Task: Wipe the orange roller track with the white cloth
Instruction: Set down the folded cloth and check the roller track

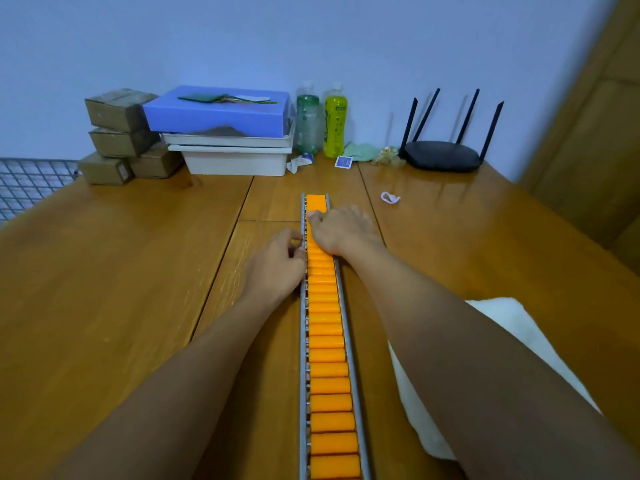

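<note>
Orange roller track (327, 341) lies lengthwise down the middle of the wooden surface (121, 271), running from the near edge toward the wall. Of the two hands, the right hand (341, 230) lies across the track's far part, thumb on the rollers and fingers curled over the right rail, gripping it. The left hand (277, 263) sits against the left rail with curled fingers; whether it grips, I cannot tell. The white cloth (502, 317) lies just right of the track, partly under the right forearm.
</note>
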### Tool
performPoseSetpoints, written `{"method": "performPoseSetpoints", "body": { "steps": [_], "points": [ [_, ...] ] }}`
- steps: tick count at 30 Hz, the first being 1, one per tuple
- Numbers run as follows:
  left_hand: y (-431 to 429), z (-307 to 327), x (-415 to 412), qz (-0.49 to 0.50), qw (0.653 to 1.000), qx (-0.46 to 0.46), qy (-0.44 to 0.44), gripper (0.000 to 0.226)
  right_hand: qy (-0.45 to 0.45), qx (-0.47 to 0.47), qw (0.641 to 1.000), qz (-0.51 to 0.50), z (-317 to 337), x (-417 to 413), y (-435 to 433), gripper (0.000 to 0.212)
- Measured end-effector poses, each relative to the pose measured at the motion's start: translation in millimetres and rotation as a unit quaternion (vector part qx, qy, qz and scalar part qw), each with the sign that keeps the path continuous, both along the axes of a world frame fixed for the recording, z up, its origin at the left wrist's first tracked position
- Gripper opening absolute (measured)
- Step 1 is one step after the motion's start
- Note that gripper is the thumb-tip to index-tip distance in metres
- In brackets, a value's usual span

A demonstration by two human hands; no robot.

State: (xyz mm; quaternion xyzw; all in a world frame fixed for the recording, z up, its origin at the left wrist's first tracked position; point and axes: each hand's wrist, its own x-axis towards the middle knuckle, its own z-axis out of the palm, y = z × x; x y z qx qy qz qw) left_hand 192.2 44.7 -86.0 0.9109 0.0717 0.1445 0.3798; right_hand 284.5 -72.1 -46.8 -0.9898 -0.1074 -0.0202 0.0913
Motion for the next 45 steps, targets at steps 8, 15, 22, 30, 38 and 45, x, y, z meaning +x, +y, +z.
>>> {"method": "performPoseSetpoints", "body": {
  "steps": [8,15,22,30,38,45],
  "points": [
    [-1,3,-2,0.005,1.0,-0.014,0.008,0.031,0.01,-0.016,1.0,0.017,-1,-33,-10,0.056],
    [1,3,-3,-0.002,0.999,-0.031,0.024,0.034,0.012,-0.015,1.0,0.023,0,-62,-19,0.056],
    [2,8,-17,-0.01,0.995,-0.096,0.016,0.034,0.013,-0.014,0.999,0.032,1,-96,-31,0.055],
    [-2,12,-48,-0.022,0.995,-0.095,-0.01,0.022,0.002,-0.029,0.999,0.04,4,-125,-37,0.054],
    [-7,10,-80,-0.036,0.998,-0.051,-0.02,0.022,-0.001,-0.04,0.999,0.035,4,-147,-42,0.054],
    [-11,12,-105,-0.032,0.999,-0.015,-0.016,0.027,0.002,-0.037,0.999,0.028,6,-171,-47,0.055]
  ]
}}
